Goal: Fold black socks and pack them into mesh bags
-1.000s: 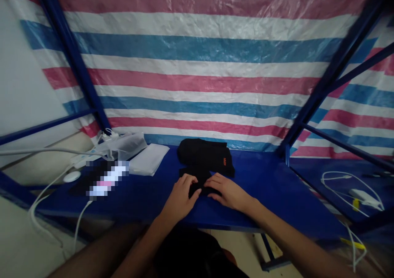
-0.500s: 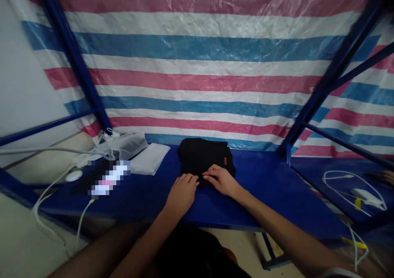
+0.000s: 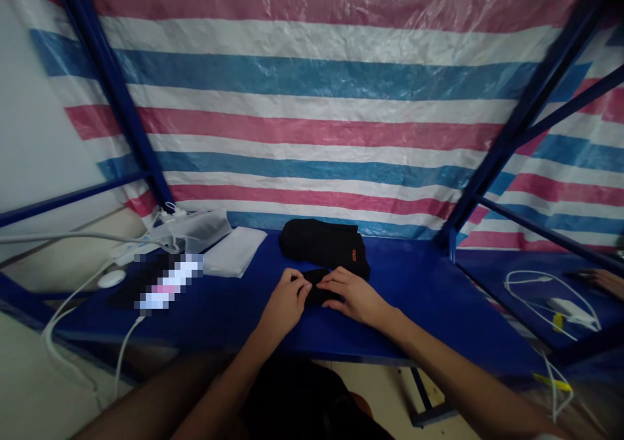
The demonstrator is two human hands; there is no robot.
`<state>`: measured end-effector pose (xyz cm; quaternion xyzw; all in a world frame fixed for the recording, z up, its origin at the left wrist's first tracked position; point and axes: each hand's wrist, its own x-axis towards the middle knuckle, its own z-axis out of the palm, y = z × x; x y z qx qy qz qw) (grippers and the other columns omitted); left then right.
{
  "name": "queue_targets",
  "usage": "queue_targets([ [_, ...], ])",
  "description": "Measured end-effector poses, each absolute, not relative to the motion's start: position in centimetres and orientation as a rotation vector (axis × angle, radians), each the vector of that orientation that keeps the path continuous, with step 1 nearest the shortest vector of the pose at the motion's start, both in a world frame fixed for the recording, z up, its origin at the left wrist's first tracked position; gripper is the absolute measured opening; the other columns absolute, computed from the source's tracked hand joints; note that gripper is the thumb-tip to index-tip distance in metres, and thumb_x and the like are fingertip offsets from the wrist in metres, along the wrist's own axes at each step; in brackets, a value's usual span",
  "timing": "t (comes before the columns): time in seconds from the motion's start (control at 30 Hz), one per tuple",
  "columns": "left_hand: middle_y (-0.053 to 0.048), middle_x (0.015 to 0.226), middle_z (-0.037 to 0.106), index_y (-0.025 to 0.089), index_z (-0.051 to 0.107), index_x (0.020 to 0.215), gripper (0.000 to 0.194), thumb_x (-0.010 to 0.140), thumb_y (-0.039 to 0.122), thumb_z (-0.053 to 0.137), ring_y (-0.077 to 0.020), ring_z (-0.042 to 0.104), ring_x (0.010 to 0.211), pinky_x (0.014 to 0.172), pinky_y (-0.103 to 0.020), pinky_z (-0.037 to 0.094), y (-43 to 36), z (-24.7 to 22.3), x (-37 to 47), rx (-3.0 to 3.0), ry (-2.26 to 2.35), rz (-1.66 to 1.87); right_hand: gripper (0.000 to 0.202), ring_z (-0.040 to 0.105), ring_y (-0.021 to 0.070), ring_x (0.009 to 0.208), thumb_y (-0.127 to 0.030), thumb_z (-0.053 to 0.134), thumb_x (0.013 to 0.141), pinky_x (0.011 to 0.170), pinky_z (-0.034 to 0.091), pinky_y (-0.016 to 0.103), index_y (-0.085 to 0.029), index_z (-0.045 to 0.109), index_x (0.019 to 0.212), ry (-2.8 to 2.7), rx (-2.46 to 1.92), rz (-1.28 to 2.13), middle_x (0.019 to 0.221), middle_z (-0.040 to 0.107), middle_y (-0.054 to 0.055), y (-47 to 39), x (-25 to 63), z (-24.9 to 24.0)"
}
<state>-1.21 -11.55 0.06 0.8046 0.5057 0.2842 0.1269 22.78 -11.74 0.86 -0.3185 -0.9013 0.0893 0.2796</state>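
A folded black cloth (image 3: 319, 240) with small orange lettering lies on the blue tabletop (image 3: 234, 310), towards its back edge. In front of it is a smaller black fabric piece (image 3: 316, 276); whether it joins the larger bundle I cannot tell. My left hand (image 3: 287, 298) has its fingers curled over the left end of this piece. At the other end my right hand (image 3: 351, 292) grips it, thumb below and fingers on top. Both hands rest low over the table, fingertips close together, and partly cover the fabric.
To the left are white folded sheets (image 3: 234, 251), a blurred-out phone (image 3: 170, 284) on a cable, a white round object (image 3: 112, 279) and a power strip with cords. Blue metal posts flank the table. On the right desk lie a white charger (image 3: 572, 311) and another person's hand (image 3: 607, 281).
The near black fabric now shows as a narrow piece between my hands, set apart from the lettered bundle. My left fingers have curled further. The view has shifted slightly.
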Motion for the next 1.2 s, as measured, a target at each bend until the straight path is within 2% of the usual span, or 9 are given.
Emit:
queue_targets([
  [0.13,-0.011,0.142,0.064,0.027,0.075,0.122,0.027,0.107,0.022,0.053,-0.0326,0.058,0.133,0.107,-0.049,0.05,-10.7,-0.3,-0.1,2.542,1.722,0.861,0.033,0.072,0.0261,0.111,-0.037,0.08,0.098,0.102,0.055,0.04,-0.025,0.074,0.128,-2.331,-0.9,0.424,0.12,0.078,0.007,-9.3,23.0,0.5],
  [0.27,-0.012,0.136,0.071,0.024,0.061,0.146,0.04,0.109,0.019,0.046,-0.0291,0.067,0.124,0.103,-0.044,0.052,-7.9,-0.3,0.8,2.506,1.738,0.68,0.02,0.074,0.0212,0.096,-0.04,0.07,0.103,0.09,0.057,0.033,-0.024,0.076,0.112,-2.152,-1.018,0.707,0.105,0.08,0.002,-6.6,22.7,-0.3],
  [0.4,-0.013,0.132,0.075,0.021,0.062,0.143,0.039,0.109,0.019,0.044,-0.0293,0.073,0.118,0.096,-0.04,0.054,-5.3,0.3,0.9,2.414,1.733,0.522,0.022,0.069,0.0209,0.095,-0.036,0.065,0.106,0.09,0.055,0.034,-0.021,0.077,0.095,-2.118,-1.139,0.5,0.1,0.073,0.005,-5.1,21.5,-0.9],
  [0.57,-0.014,0.124,0.078,0.021,0.062,0.139,0.033,0.11,0.023,0.045,-0.0316,0.077,0.11,0.088,-0.038,0.056,-3.8,0.4,0.7,2.333,1.74,0.525,0.017,0.064,0.026,0.103,-0.02,0.058,0.106,0.099,0.052,0.041,-0.018,0.075,0.103,-2.247,-1.167,0.077,0.11,0.069,0.012,-5.0,20.0,0.0],
  [0.67,-0.013,0.119,0.079,0.023,0.058,0.139,0.032,0.111,0.022,0.044,-0.0285,0.078,0.105,0.084,-0.034,0.055,-3.6,-0.1,0.3,2.348,1.658,0.65,0.013,0.066,0.023,0.1,-0.015,0.059,0.103,0.097,0.051,0.038,-0.019,0.072,0.103,-2.321,-1.055,0.236,0.107,0.072,0.009,-4.4,20.2,1.4],
  [0.73,-0.012,0.117,0.079,0.023,0.057,0.14,0.032,0.11,0.021,0.045,-0.0267,0.077,0.105,0.084,-0.032,0.055,-4.0,-0.4,0.2,2.381,1.607,0.767,0.005,0.066,0.0195,0.09,-0.026,0.072,0.098,0.086,0.052,0.032,-0.021,0.07,0.1,-2.353,-1.018,0.508,0.1,0.073,0.003,-3.8,20.7,2.3],
  [0.9,-0.01,0.113,0.078,0.022,0.062,0.132,0.028,0.11,0.021,0.046,-0.0255,0.075,0.104,0.091,-0.035,0.055,-5.3,-0.4,0.6,2.591,1.478,0.989,0.052,0.055,0.0133,0.069,-0.055,0.098,0.067,0.063,0.041,0.025,-0.022,0.063,0.087,-2.345,-1.015,0.902,0.08,0.065,-0.006,-3.2,21.1,3.0],
  [1.1,-0.01,0.117,0.076,0.021,0.062,0.135,0.032,0.11,0.035,0.047,-0.0268,0.071,0.109,0.103,-0.04,0.053,-4.2,1.6,-3.5,2.465,1.599,1.31,0.052,0.048,0.01,0.059,-0.057,0.096,0.071,0.055,0.034,0.023,-0.021,0.062,0.088,-2.058,-1.1,0.954,0.07,0.058,-0.008,-4.4,21.5,2.1],
  [1.2,-0.018,0.131,0.072,0.014,0.06,0.138,0.042,0.104,0.038,0.054,-0.0358,0.066,0.124,0.109,-0.049,0.05,-3.6,2.0,-8.7,2.304,2.094,1.164,0.061,0.06,0.0126,0.063,-0.053,0.096,0.073,0.058,0.044,0.023,-0.023,0.066,0.117,-1.875,-1.099,1.07,0.077,0.068,-0.005,-4.6,22.5,1.0],
])
